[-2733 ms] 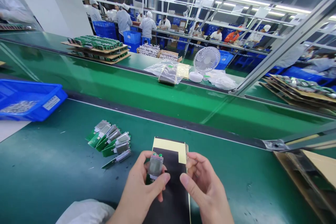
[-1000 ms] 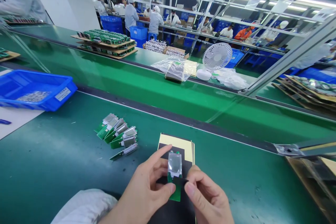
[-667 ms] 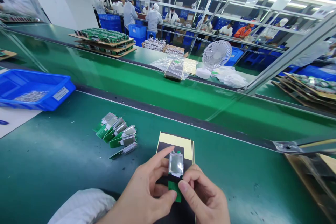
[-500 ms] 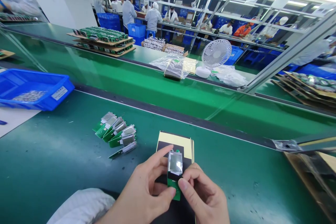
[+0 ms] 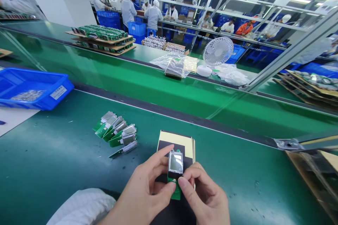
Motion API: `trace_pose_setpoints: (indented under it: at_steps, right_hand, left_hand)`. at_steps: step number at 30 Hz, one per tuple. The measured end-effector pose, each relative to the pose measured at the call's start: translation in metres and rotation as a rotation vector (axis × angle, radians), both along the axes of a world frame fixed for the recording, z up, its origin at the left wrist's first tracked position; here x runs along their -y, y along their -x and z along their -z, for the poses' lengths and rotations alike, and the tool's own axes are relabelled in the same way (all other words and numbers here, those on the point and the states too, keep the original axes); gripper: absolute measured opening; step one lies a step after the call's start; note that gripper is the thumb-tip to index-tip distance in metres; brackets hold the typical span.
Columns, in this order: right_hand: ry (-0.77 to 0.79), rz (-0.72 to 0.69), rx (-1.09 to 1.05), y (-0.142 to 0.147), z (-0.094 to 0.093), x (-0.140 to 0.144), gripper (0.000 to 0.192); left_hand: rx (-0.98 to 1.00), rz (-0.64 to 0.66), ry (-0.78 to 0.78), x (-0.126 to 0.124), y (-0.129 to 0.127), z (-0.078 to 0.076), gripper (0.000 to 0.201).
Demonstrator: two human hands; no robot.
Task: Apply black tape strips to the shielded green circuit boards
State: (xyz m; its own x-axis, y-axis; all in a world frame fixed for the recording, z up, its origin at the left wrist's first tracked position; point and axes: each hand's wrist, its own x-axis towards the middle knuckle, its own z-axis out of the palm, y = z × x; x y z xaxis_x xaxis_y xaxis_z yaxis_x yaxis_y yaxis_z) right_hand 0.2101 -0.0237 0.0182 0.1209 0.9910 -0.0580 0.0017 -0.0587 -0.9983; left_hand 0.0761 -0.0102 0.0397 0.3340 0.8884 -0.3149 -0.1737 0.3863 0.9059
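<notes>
A small green circuit board with a grey display screen [image 5: 175,162] is held up between my two hands at the lower middle. My left hand [image 5: 148,186] grips its left side, thumb on the green lower part and index finger stretched along the top. My right hand [image 5: 204,193] pinches near the display's lower right corner, thumb against forefinger; anything small in that pinch is hidden. Beneath lies a stack of black sheets with cream borders [image 5: 169,137]. To the left, several more display boards [image 5: 118,130] lie in an overlapping group on the green table [image 5: 66,158].
A blue bin [image 5: 52,93] with small metallic parts stands at the left. Behind a low green partition [image 5: 126,88] are stacked boards on trays [image 5: 105,38], a plastic bag [image 5: 171,61] and a white fan [image 5: 218,51]. Cardboard sheets [image 5: 311,179] lean at the right. People work in the background.
The board stays in both hands, nearly in place. The strip at the display's lower edge, pale before, now looks dark, and the screen reflects more light. The view has shifted slightly.
</notes>
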Motion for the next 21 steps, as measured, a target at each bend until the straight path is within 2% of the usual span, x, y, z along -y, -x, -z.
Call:
trace_pose_setpoints:
  at_steps: [5, 11, 21]
  right_hand:
    - [-0.024, -0.005, 0.031, -0.0011, 0.0008, 0.0009, 0.014]
    - [-0.084, -0.069, -0.02, -0.0026, 0.0023, 0.0035, 0.012]
    - [-0.024, -0.026, 0.03, -0.0004, -0.0013, 0.0008, 0.014]
  left_hand:
    - [-0.012, -0.021, 0.004, 0.0003, -0.001, 0.0032, 0.058]
    - [-0.009, -0.012, -0.002, -0.0015, -0.0026, 0.0056, 0.067]
    - [-0.03, -0.003, 0.027, 0.0006, -0.0018, 0.0039, 0.066]
